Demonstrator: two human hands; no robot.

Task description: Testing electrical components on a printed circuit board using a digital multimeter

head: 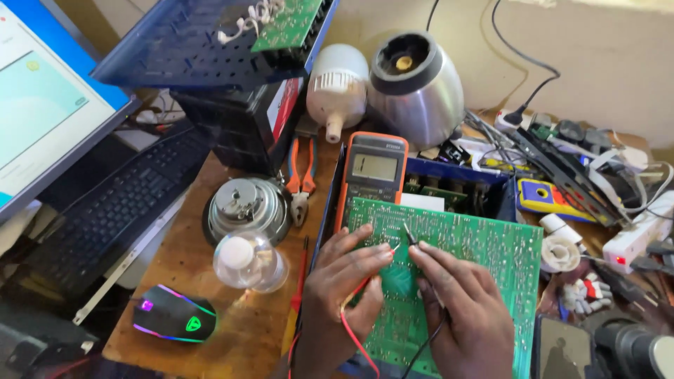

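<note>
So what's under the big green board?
A blue case with smaller parts shows behind the green circuit board. The orange multimeter sits at its corner. The rest underneath is covered by the board and hands.

Multimeter (372,172) blocks beyond the board; bare wood (242,326) lies open leftward.

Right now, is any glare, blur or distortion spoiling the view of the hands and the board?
Head view: left hand and right hand on the green circuit board are sharp and evenly lit; the monitor is bright; straight edges bow towards the frame's sides.
</note>
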